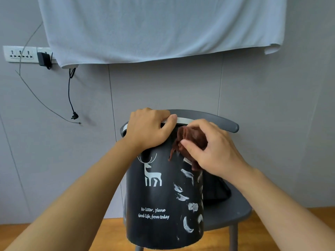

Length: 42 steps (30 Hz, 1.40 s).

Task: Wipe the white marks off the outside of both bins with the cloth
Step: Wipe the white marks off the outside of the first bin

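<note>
A dark grey bin (159, 196) with a white deer and white lettering stands tilted toward me at the front of a grey chair. My left hand (148, 129) grips its white-trimmed rim at the top. Bunched in my right hand (212, 147) is a brown cloth (188, 140), pressed against the bin's upper right side. Several white smears (186, 198) run down the right side below the cloth. Behind the bin on the seat lies a second dark object (217, 191), mostly hidden; I cannot tell whether it is the other bin.
The grey chair (233, 214) stands on a wooden floor (272, 229) against a grey wall. A pale towel (159, 28) hangs on the wall above. A socket strip (18, 54) with a black adapter and dangling cable (70, 95) is at the left.
</note>
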Motion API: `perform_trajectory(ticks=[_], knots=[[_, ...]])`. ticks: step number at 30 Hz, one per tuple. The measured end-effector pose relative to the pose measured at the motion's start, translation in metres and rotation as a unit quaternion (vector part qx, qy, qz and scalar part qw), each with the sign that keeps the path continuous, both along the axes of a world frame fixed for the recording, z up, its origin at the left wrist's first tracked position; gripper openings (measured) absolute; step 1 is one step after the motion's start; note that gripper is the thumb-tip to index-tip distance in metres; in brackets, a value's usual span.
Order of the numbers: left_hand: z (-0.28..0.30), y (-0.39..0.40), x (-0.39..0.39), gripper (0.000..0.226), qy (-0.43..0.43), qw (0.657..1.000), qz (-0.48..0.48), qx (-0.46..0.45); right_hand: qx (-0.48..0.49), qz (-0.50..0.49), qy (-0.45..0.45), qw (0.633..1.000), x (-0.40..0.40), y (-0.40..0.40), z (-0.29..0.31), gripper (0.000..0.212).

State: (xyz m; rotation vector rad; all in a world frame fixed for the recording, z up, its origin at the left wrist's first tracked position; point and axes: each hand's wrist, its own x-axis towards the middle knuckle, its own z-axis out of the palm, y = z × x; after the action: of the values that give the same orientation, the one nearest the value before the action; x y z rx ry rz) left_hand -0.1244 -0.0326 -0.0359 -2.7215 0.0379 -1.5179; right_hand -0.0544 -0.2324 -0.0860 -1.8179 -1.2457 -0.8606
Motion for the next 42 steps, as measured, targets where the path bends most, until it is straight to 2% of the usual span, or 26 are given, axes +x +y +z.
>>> perform_trajectory(ticks=[3, 6, 12, 16, 20, 25, 30, 32, 34, 37, 39, 42], knots=[[-0.002, 0.002, 0.001, 0.05, -0.002, 1.0, -0.004, 0.005, 0.017, -0.04, -0.068, 0.997, -0.002, 0.007, -0.003, 0.032], [-0.003, 0.002, 0.005, 0.051, -0.009, 1.0, 0.009, 0.011, -0.024, -0.09, -0.12, 0.989, -0.005, 0.005, -0.015, 0.046], [-0.001, 0.009, 0.014, 0.05, -0.011, 1.0, 0.009, -0.002, -0.032, -0.087, -0.097, 0.991, -0.002, 0.004, -0.027, 0.047], [-0.002, 0.018, 0.007, 0.049, -0.023, 1.0, 0.001, -0.014, -0.005, -0.038, -0.083, 0.996, -0.009, 0.014, -0.026, 0.04], [-0.002, 0.023, 0.002, 0.05, -0.01, 0.999, 0.005, -0.034, -0.073, 0.014, -0.104, 0.992, -0.014, 0.012, -0.027, 0.034], [-0.002, 0.017, 0.0, 0.049, -0.012, 1.0, -0.004, -0.018, 0.033, -0.041, -0.014, 0.999, -0.009, 0.014, -0.011, 0.043], [-0.003, 0.015, -0.002, 0.049, -0.019, 1.0, -0.003, -0.021, 0.026, -0.052, -0.052, 0.997, -0.015, 0.018, -0.018, 0.058], [-0.003, 0.013, -0.003, 0.049, -0.021, 1.0, -0.004, -0.014, 0.054, -0.057, -0.029, 0.996, -0.019, 0.02, -0.018, 0.05], [-0.003, 0.011, -0.003, 0.049, -0.022, 1.0, -0.006, -0.011, 0.096, -0.052, 0.033, 0.994, -0.021, 0.023, -0.019, 0.043], [-0.003, 0.009, -0.002, 0.048, -0.026, 1.0, -0.005, -0.014, 0.132, -0.061, 0.101, 0.984, -0.022, 0.026, -0.019, 0.043], [-0.004, 0.009, -0.002, 0.048, -0.026, 0.999, -0.003, -0.018, 0.112, -0.067, 0.09, 0.987, -0.023, 0.027, -0.019, 0.042], [-0.004, 0.011, -0.001, 0.049, -0.027, 0.999, 0.0, -0.027, 0.039, -0.046, 0.021, 0.998, -0.027, 0.023, -0.02, 0.035]])
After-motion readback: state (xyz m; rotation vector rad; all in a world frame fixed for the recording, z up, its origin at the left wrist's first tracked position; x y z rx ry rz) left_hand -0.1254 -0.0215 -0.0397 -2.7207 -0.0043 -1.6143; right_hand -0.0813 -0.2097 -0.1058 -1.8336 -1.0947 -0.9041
